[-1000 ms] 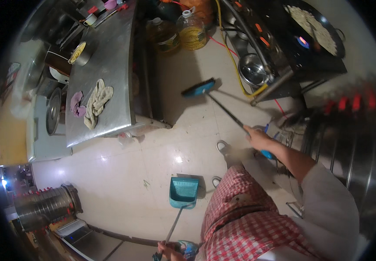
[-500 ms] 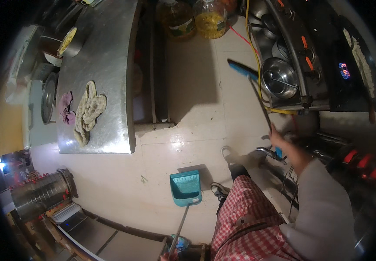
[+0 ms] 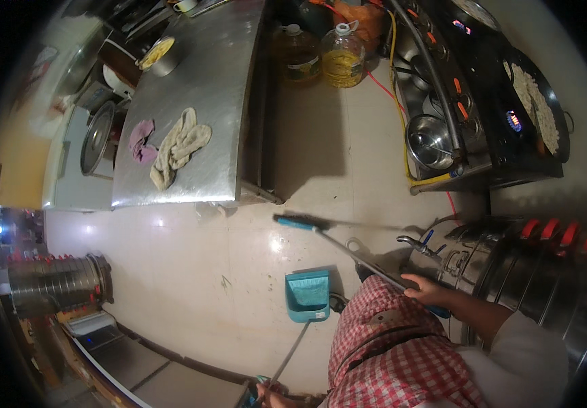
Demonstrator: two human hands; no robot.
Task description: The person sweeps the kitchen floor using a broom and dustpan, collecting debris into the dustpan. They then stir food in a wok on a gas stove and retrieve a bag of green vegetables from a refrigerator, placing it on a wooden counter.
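Low at the right, my right hand (image 3: 426,290) is closed around the grey handle of a broom (image 3: 358,255). Its blue head rests on the floor just off the near corner of the steel table, beyond the dustpan. At the bottom edge, my left hand (image 3: 273,396) is wrapped round the thin handle of a teal dustpan (image 3: 308,314). The dustpan lies on the floor beside my shoe, its opening facing away from me. I cannot make out any sweepings inside it. Small bits of debris (image 3: 225,281) lie on the tiles to its left.
A steel table (image 3: 205,75) with crumpled cloths stands at the far left. Oil jugs (image 3: 343,58) sit on the floor at the back. A stove (image 3: 490,129) with a lit burner and pans is at the right, near a metal vessel with a tap (image 3: 419,245).
The broom head has swung from beside the stove leftward and nearer, to the floor beyond the dustpan. My right hand has drawn in toward my body. The whole view has shifted somewhat.
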